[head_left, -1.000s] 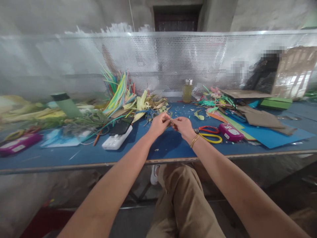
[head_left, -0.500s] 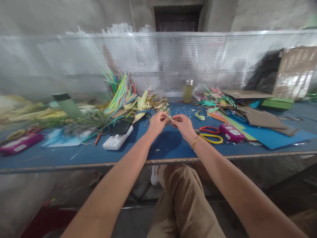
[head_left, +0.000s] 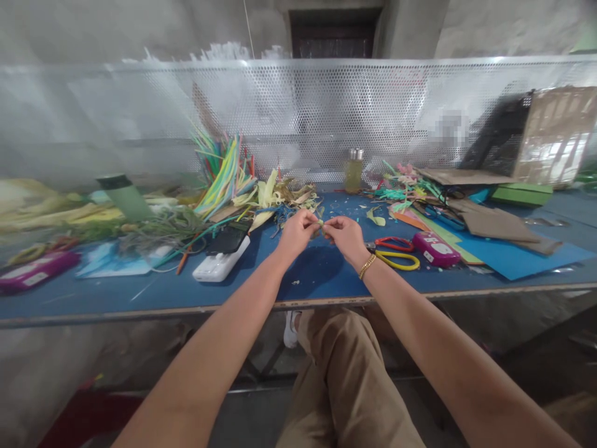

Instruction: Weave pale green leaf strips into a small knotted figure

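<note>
Both of my hands meet above the blue tabletop. Between their fingertips is a small pale-green piece, like a bit of leaf or husk; the fingers hide much of it. My left hand pinches it from the left. From the other side my right hand pinches it too, with a gold chain bracelet at the wrist. Close to the right wrist lie scissors with red and yellow handles. A loose pale-green leaf piece rests beyond the right hand.
Dry husks and colourful pipe cleaners are heaped at the back. A phone lies on a white power bank. To the right are a purple box, blue paper and cardboard. A capped bottle stands behind.
My hands stay in nearly the same place. The fingers have shifted slightly on the small green piece, and its visible part looks a little different.
</note>
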### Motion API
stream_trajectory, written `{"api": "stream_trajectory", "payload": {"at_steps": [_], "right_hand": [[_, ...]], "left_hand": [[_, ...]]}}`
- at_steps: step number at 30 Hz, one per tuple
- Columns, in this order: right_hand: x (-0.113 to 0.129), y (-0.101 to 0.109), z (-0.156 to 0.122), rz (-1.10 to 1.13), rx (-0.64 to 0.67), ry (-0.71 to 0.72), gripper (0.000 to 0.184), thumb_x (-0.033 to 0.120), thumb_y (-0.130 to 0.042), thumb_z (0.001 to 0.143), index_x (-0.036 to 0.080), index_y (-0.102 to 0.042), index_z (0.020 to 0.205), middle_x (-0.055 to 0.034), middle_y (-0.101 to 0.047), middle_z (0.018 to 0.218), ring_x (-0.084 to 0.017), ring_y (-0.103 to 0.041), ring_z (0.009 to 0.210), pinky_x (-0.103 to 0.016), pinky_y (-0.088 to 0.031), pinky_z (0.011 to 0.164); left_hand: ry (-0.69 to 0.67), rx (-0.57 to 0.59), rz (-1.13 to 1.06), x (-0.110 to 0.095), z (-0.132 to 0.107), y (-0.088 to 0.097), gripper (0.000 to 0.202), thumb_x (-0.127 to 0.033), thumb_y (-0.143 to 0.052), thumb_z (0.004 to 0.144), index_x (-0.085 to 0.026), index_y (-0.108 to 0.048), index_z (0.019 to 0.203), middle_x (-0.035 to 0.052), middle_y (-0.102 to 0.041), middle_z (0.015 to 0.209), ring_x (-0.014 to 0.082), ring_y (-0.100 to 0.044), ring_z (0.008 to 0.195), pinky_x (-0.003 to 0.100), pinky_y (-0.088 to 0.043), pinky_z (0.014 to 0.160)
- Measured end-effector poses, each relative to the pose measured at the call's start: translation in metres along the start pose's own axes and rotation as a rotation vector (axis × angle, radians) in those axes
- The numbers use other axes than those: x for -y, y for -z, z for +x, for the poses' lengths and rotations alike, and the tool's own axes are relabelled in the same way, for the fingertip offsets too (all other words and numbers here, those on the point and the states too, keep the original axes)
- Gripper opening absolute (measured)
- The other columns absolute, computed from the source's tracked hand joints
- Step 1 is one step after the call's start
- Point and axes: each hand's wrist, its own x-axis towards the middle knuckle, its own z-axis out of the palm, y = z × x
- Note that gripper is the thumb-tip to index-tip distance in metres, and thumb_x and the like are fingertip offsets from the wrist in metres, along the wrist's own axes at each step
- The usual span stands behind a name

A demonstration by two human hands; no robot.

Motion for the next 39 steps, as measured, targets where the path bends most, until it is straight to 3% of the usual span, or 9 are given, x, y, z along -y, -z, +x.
{"api": "stream_trajectory", "payload": {"at_steps": [9,14,17,20,24,28,32,35,39], "right_hand": [[0.002,-0.001,-0.002,0.054,0.0,-0.071,0.007,0.021,-0.066,0.074,0.016,-0.061,0.072,0.0038,-0.061,0.056,-0.008,-0.059,0.051,-0.017,-0.042,0.046],[0.003,-0.002,-0.002,0.157,-0.03,-0.036,0.017,0.021,-0.069,0.073,0.018,-0.057,0.085,0.0044,-0.063,0.06,-0.011,-0.064,0.054,-0.018,-0.046,0.048],[0.002,0.002,0.001,0.04,0.019,0.055,0.011,0.027,-0.064,0.078,0.018,-0.063,0.084,0.0021,-0.066,0.066,-0.01,-0.063,0.054,-0.019,-0.044,0.048],[0.001,0.008,0.005,-0.205,-0.035,0.214,0.014,0.033,-0.065,0.078,0.02,-0.072,0.081,-0.0001,-0.07,0.077,-0.011,-0.062,0.062,-0.021,-0.045,0.057],[0.001,0.013,0.009,-0.343,-0.043,0.3,0.014,0.035,-0.07,0.073,0.021,-0.074,0.073,-0.0006,-0.07,0.074,-0.014,-0.06,0.071,-0.023,-0.044,0.065],[0.002,0.01,0.007,-0.223,0.009,0.177,0.014,0.032,-0.069,0.07,0.018,-0.068,0.066,0.0024,-0.064,0.062,-0.011,-0.052,0.059,-0.021,-0.038,0.056],[0.005,0.008,0.007,0.074,0.031,-0.042,0.016,0.031,-0.069,0.067,0.018,-0.06,0.063,0.0081,-0.045,0.046,-0.007,-0.035,0.044,-0.022,-0.028,0.045],[0.007,0.01,0.01,0.272,-0.035,-0.104,0.018,0.029,-0.071,0.066,0.019,-0.056,0.064,0.0094,-0.039,0.044,-0.006,-0.03,0.041,-0.022,-0.023,0.042],[0.007,0.012,0.013,0.421,-0.146,-0.087,0.023,0.031,-0.074,0.065,0.019,-0.054,0.064,0.0089,-0.041,0.047,-0.005,-0.031,0.043,-0.021,-0.025,0.042]], "left_hand": [[-0.006,0.026,-0.02,0.003,0.001,-0.003,0.013,-0.022,-0.066,0.074,-0.019,-0.054,0.074,-0.0018,-0.062,0.066,0.0139,-0.06,0.062,0.025,-0.044,0.06],[0.011,0.044,-0.054,-0.004,0.001,0.001,0.015,-0.025,-0.068,0.072,-0.019,-0.054,0.073,-0.0022,-0.061,0.065,0.0136,-0.059,0.062,0.025,-0.045,0.06],[0.004,0.038,-0.055,-0.005,0.002,0.005,0.013,-0.024,-0.068,0.072,-0.019,-0.056,0.074,-0.0011,-0.063,0.067,0.0147,-0.061,0.064,0.026,-0.046,0.062],[0.011,0.085,-0.06,-0.004,0.002,0.008,0.01,-0.023,-0.067,0.073,-0.018,-0.058,0.075,-0.0001,-0.065,0.068,0.0153,-0.062,0.063,0.027,-0.047,0.062],[0.003,0.162,-0.024,-0.001,0.001,0.01,0.012,-0.025,-0.069,0.073,-0.018,-0.059,0.074,-0.0011,-0.065,0.065,0.014,-0.061,0.059,0.025,-0.045,0.059],[0.024,0.212,-0.035,-0.004,0.001,0.011,0.014,-0.024,-0.071,0.073,-0.018,-0.058,0.074,-0.0012,-0.065,0.064,0.0135,-0.06,0.058,0.025,-0.045,0.058],[0.104,0.333,-0.167,-0.011,-0.002,0.011,0.022,-0.026,-0.076,0.069,-0.017,-0.057,0.077,0.001,-0.067,0.067,0.0143,-0.062,0.059,0.026,-0.047,0.059],[0.171,0.46,-0.264,-0.016,-0.005,0.01,0.028,-0.026,-0.079,0.067,-0.016,-0.056,0.079,0.002,-0.069,0.067,0.0142,-0.064,0.059,0.027,-0.048,0.061],[0.228,0.54,-0.358,-0.021,-0.008,0.012,0.032,-0.028,-0.079,0.069,-0.016,-0.054,0.084,0.0056,-0.074,0.079,0.0116,-0.063,0.061,0.026,-0.048,0.064]]}}
